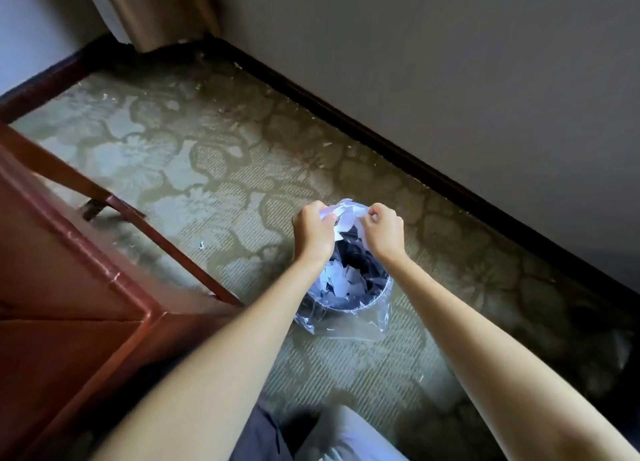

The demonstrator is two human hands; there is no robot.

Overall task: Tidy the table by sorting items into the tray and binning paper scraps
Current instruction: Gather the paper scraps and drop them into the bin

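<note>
Head view: left hand (313, 230) and right hand (382, 232) each pinch the white paper scrap (346, 218) stretched between them, directly above the lined bin (379, 296), both equally near.

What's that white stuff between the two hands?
In the head view, white paper scraps span the gap, pinched by the left hand and right hand above the bin.

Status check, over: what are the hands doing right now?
Left hand and right hand both pinching white paper. Held above the lined bin, scraps already inside. Nothing blocking; one stray scrap on the carpet.
</note>
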